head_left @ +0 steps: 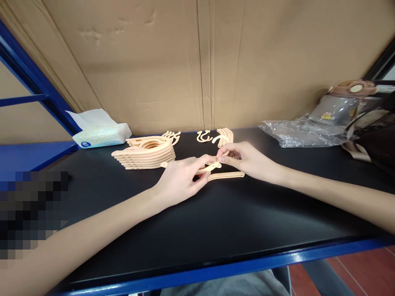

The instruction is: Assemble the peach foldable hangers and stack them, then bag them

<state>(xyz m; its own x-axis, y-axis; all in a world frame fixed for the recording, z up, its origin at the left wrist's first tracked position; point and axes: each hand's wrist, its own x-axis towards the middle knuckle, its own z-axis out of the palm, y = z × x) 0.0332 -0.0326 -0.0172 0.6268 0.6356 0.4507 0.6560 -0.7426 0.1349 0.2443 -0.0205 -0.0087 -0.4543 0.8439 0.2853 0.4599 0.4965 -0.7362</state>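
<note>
Beside the middle of the table, my left hand (183, 176) is closed around a peach plastic hanger arm (212, 167), whose holed end pokes out past the fingertips. My right hand (243, 158) pinches a small peach piece, perhaps a hanger hook, against that end; the fingers hide most of it. Under my hands lies a long peach hanger arm (226, 176), flat on the table. Left of my left hand is a neat stack of peach hanger parts (145, 158). Loose hanger hooks (203, 136) and several curved arms (226, 135) lie behind my right hand.
A tissue pack (100, 135) sits at the back left. Crumpled clear plastic bags (304, 131), a bottle with a brown lid (333, 105) and a dark bag (379, 135) stand at the right. Cardboard (166, 61) walls the back; a blue rail (216, 271) edges the black table (234, 222).
</note>
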